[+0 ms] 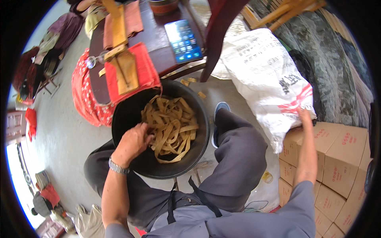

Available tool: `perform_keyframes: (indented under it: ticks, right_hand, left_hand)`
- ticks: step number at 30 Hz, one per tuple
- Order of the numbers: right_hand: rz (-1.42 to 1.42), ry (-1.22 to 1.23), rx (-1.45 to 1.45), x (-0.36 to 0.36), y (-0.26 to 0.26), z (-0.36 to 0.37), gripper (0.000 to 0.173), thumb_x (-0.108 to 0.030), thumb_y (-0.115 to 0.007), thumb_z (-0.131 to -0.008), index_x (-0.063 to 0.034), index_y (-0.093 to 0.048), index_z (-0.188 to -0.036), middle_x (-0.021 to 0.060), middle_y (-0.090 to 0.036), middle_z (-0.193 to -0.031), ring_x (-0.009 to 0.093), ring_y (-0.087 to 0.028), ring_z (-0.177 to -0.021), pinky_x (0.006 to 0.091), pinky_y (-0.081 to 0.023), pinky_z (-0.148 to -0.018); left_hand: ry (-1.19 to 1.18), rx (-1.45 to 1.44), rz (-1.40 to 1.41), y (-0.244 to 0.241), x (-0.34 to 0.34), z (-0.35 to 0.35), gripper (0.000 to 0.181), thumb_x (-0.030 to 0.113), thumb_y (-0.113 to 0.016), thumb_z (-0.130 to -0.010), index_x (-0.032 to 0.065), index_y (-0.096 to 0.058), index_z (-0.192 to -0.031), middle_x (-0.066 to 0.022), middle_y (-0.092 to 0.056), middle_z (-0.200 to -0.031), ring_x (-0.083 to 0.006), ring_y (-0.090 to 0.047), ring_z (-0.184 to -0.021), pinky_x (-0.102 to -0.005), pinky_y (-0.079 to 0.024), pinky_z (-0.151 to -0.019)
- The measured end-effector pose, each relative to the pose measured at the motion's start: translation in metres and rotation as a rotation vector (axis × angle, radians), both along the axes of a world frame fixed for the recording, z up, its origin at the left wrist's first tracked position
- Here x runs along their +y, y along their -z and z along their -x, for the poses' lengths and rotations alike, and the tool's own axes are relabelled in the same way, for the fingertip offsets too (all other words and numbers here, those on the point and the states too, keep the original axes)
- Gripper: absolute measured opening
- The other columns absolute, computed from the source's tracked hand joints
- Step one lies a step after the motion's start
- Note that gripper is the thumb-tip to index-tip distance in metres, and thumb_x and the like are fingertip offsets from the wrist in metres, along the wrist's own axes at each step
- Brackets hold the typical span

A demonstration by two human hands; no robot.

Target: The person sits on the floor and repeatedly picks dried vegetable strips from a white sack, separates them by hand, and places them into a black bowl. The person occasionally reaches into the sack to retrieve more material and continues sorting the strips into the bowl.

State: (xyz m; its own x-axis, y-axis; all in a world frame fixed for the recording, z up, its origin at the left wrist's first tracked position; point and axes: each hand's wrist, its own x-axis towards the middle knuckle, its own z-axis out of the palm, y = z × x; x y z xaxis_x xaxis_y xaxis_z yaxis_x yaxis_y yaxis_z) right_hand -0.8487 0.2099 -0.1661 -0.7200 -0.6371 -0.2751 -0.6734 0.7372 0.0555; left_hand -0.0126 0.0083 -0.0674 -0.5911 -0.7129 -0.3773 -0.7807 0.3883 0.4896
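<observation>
My left hand point(135, 142), with a metal-band watch at the wrist, reaches over the rim of a round black tub point(205, 139) between my legs. Its fingers are at the edge of a heap of flat tan strips point(171, 128) inside; whether they grip a strip is hidden. My right hand point(305, 114) is stretched out to the right, its fingers at the end of a white woven sack point(259, 65) that bears printing. Whether it grasps the sack cannot be made out. Beyond the tub, a wooden tool point(126, 71) lies on a red cloth point(148, 68).
A dark wooden table point(154, 44) holds a lit smartphone point(184, 41) and glasses point(95, 61). Cardboard boxes point(342, 166) are stacked at the right. A clear yellowish cup point(267, 177) is on the floor beside my knee. Part of another person point(83, 4) shows at the upper left.
</observation>
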Motion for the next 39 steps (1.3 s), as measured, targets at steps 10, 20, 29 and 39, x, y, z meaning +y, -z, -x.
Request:
perform_keyframes:
  ticks: [10, 20, 29, 39]
  right_hand:
    - [-0.101, -0.408, 0.006, -0.111, -0.186, -0.241, 0.053, -0.046, -0.061, -0.098, 0.0053, -0.072, -0.098, 0.0279, -0.071, -0.092, 0.045, -0.068, -0.093, 0.0494, -0.052, -0.082]
    - [0.288, -1.283, -0.599, -0.174, -0.259, -0.567, 0.034, -0.031, -0.070, -0.096, -0.0053, -0.068, -0.119, 0.0166, -0.072, -0.103, 0.037, -0.069, -0.095, 0.0427, -0.056, -0.081]
    - [0.223, -1.367, -0.802, -0.189, -0.154, -0.607, 0.045, -0.031, -0.073, -0.089, 0.0006, -0.061, -0.118, 0.0211, -0.069, -0.110, 0.038, -0.065, -0.109, 0.0464, -0.052, -0.094]
    - [0.432, -1.037, -0.787, -0.230, -0.199, -0.575, 0.017, -0.002, -0.054, -0.101, -0.0027, -0.061, -0.117, 0.0142, -0.067, -0.100, 0.026, -0.067, -0.095, 0.0358, -0.053, -0.088]
  left_hand:
    - [0.238, -0.261, -0.088, -0.009, -0.011, -0.016, 0.029, 0.020, -0.070, -0.090, 0.0026, -0.068, -0.113, -0.0204, -0.070, -0.101, -0.0403, -0.068, -0.096, -0.0471, -0.055, -0.084]
    - [0.571, -0.530, -0.196, 0.063, 0.056, 0.000, 0.024, 0.019, -0.063, -0.089, 0.0107, -0.078, -0.106, -0.0143, -0.077, -0.105, -0.0331, -0.073, -0.097, -0.0434, -0.058, -0.082]
    - [-0.003, 0.433, -0.501, -0.037, -0.011, -0.011, 0.019, 0.020, -0.068, -0.100, 0.0023, -0.063, -0.101, -0.0069, -0.069, -0.086, -0.0171, -0.068, -0.083, -0.0331, -0.053, -0.077]
    - [-0.202, 0.691, -0.907, -0.096, -0.022, -0.047, 0.021, 0.018, -0.069, -0.102, 0.0010, -0.060, -0.110, -0.0020, -0.068, -0.089, -0.0101, -0.067, -0.078, -0.0269, -0.056, -0.073]
